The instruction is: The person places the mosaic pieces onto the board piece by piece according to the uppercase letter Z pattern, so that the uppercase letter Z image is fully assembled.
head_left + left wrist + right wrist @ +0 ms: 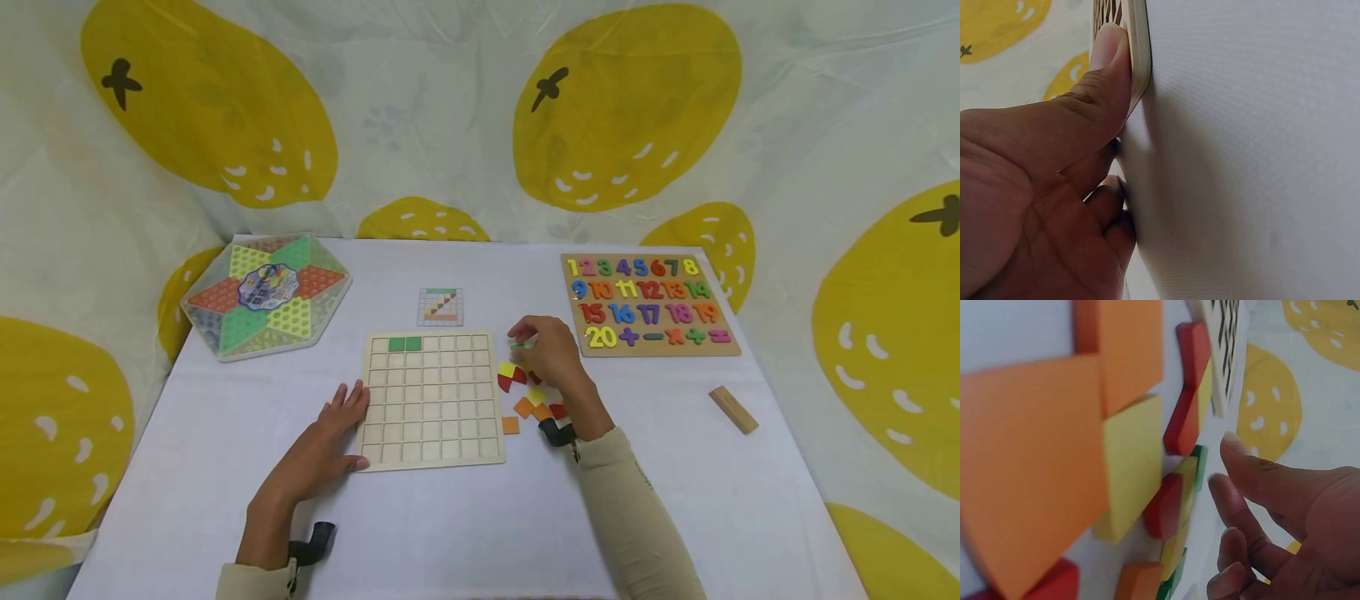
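My left hand [333, 433] rests at the left edge of a wooden grid board [438, 400], fingers spread. Its thumb [1110, 59] lies on the board's rim in the left wrist view. Two green squares [405, 343] sit side by side in the top row of the grid. Just right of the board, my right hand [551, 352] hovers over a loose group of pieces, thumb and fingers bent and apart with nothing between them in the right wrist view. A green piece [1200, 467] lies near its fingertips, among yellow [1132, 465], red [1164, 506] and orange pieces [1035, 462].
A pattern card [440, 307] lies behind the board. At the back left is a hexagonal Chinese checkers set [267, 296]; at the back right stands a number puzzle board [652, 305]. A small wooden block [733, 409] lies at the right.
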`<state>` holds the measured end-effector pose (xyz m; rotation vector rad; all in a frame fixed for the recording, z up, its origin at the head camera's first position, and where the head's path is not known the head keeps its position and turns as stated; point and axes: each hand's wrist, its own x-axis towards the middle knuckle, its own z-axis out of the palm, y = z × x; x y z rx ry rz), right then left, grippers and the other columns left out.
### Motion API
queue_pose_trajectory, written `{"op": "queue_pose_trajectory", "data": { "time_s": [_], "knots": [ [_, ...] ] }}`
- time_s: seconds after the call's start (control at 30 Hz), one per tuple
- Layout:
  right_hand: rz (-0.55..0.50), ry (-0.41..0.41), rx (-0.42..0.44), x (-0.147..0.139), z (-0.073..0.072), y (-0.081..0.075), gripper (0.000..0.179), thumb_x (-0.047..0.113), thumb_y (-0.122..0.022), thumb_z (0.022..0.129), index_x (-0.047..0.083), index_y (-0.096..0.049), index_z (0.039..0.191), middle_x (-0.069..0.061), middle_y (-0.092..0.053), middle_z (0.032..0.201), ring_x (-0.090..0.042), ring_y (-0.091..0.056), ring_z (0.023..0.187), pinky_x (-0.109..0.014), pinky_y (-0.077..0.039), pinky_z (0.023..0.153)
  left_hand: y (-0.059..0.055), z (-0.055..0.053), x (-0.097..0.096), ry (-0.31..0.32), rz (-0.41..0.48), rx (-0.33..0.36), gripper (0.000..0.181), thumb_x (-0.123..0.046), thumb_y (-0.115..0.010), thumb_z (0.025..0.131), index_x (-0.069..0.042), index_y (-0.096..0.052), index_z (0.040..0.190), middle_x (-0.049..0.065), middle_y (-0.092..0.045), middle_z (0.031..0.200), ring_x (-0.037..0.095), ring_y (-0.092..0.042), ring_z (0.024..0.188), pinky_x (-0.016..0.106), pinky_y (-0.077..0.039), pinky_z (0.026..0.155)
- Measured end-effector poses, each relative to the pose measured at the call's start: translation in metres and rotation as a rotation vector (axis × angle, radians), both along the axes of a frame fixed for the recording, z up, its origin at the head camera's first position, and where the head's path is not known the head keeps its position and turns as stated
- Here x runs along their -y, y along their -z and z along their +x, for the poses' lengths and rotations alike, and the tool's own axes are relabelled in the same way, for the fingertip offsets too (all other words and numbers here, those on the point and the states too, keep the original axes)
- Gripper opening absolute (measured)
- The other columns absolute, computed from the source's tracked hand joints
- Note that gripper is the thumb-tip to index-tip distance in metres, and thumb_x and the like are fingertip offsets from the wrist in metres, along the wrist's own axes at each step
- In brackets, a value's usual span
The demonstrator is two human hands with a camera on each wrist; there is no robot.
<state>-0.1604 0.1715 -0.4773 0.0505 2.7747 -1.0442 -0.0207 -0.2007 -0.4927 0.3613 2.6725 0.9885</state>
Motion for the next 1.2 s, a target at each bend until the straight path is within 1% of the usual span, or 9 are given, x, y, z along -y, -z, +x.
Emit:
{"op": "queue_pose_trajectory", "data": {
  "time_s": [0.17,0.37,0.6,0.73,0.83,0.9,0.97,1.1,1.2],
  "knots": [
    [0.057,0.025,0.037,-0.004,-0.003,0.007,0.024,0.014,-0.084,0.091,0.02,-0.078,0.113,-0.004,-0.069,0.112,-0.027,-0.057,0.111,-0.046,-0.056,0.1,-0.002,0.001,0.0,-0.003,-0.011,-0.001,0.107,-0.005,-0.09,0.077,-0.002,-0.03,0.166,0.018,-0.021,0.176,0.043,-0.012,0.165,0.062,-0.015,0.134],
    [0.098,0.033,0.042,-0.004,-0.006,0.01,0.017,0.017,-0.085,0.09,0.017,-0.077,0.105,-0.007,-0.067,0.104,-0.028,-0.059,0.102,-0.041,-0.056,0.089,-0.003,0.001,-0.002,-0.005,-0.011,-0.006,0.106,-0.004,-0.09,0.078,-0.002,-0.03,0.166,0.017,-0.022,0.176,0.043,-0.013,0.165,0.061,-0.015,0.134],
    [0.145,0.013,-0.013,-0.004,-0.008,0.007,0.018,0.02,-0.089,0.087,0.016,-0.072,0.091,-0.006,-0.065,0.089,-0.027,-0.059,0.088,-0.037,-0.049,0.075,0.0,0.001,-0.003,-0.009,-0.026,-0.007,0.107,-0.006,-0.091,0.078,-0.003,-0.031,0.166,0.016,-0.023,0.176,0.043,-0.013,0.165,0.059,-0.015,0.135],
    [0.121,0.003,0.007,-0.002,-0.007,0.003,0.019,0.021,-0.088,0.088,0.017,-0.07,0.091,-0.006,-0.064,0.084,-0.025,-0.06,0.079,-0.034,-0.048,0.066,0.001,0.001,-0.003,-0.016,-0.032,-0.005,0.108,-0.005,-0.091,0.077,-0.004,-0.03,0.166,0.015,-0.022,0.176,0.042,-0.012,0.166,0.055,-0.012,0.136],
    [0.082,-0.018,0.03,0.002,-0.006,-0.002,0.017,0.022,-0.085,0.091,0.018,-0.07,0.097,-0.006,-0.063,0.085,-0.025,-0.061,0.069,-0.031,-0.05,0.057,0.001,0.001,-0.003,-0.014,-0.034,-0.01,0.109,-0.005,-0.091,0.076,-0.004,-0.03,0.166,0.016,-0.022,0.176,0.042,-0.012,0.166,0.055,-0.013,0.136],
    [0.053,-0.04,0.026,0.006,-0.005,-0.005,0.015,0.022,-0.083,0.093,0.019,-0.071,0.102,-0.006,-0.063,0.086,-0.024,-0.061,0.064,-0.029,-0.049,0.051,0.001,0.001,-0.003,-0.014,-0.033,-0.011,0.108,-0.004,-0.091,0.076,-0.003,-0.03,0.166,0.016,-0.023,0.176,0.042,-0.013,0.166,0.057,-0.014,0.135],
    [0.025,-0.062,0.011,0.011,-0.004,-0.007,0.015,0.021,-0.081,0.095,0.019,-0.072,0.106,-0.006,-0.062,0.087,-0.024,-0.06,0.064,-0.028,-0.049,0.047,0.001,0.001,-0.003,-0.014,-0.031,-0.008,0.108,-0.004,-0.091,0.076,-0.004,-0.03,0.166,0.016,-0.023,0.176,0.042,-0.013,0.166,0.055,-0.013,0.136],
    [-0.019,-0.098,-0.041,0.024,-0.003,-0.01,0.014,0.019,-0.079,0.096,0.02,-0.074,0.109,-0.006,-0.062,0.089,-0.024,-0.058,0.073,-0.028,-0.047,0.051,0.0,0.001,-0.003,-0.011,-0.03,-0.006,0.108,-0.005,-0.091,0.077,-0.004,-0.03,0.166,0.016,-0.023,0.176,0.041,-0.012,0.166,0.049,-0.01,0.137],
    [-0.027,-0.122,-0.07,0.035,-0.004,-0.009,0.013,0.02,-0.08,0.096,0.02,-0.075,0.107,-0.005,-0.065,0.088,-0.024,-0.057,0.08,-0.03,-0.045,0.059,0.0,0.001,-0.003,-0.013,-0.03,-0.01,0.108,-0.005,-0.091,0.077,-0.003,-0.03,0.166,0.016,-0.023,0.176,0.042,-0.013,0.166,0.05,-0.01,0.137]
  ]
}}
